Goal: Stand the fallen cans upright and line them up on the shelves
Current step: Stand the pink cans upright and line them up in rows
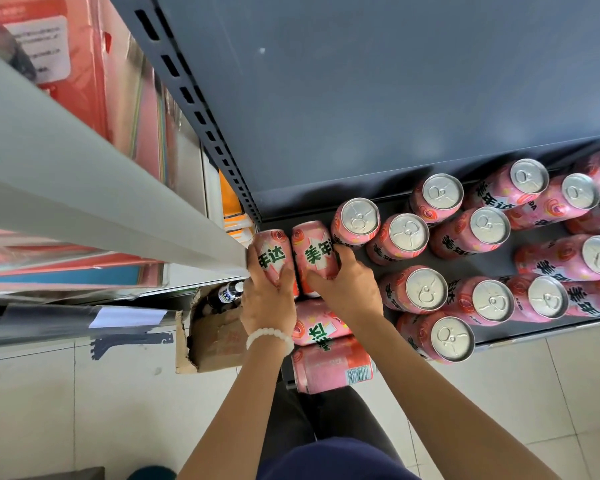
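Pink soda cans fill a dark shelf low in front of me. My left hand, with a white bead bracelet, grips one pink can at the shelf's left end. Beside it, my right hand grips a second pink can. Both held cans show their sides to me. Two more cans lie on their sides under my wrists, one above the other at the shelf's front edge. Several cans to the right show their silver tops, such as one just behind my right hand.
A grey slotted upright and back panel rise behind the shelf. A grey shelf edge cuts across on the left, close to my left hand. A torn cardboard box with a bottle sits on the tiled floor.
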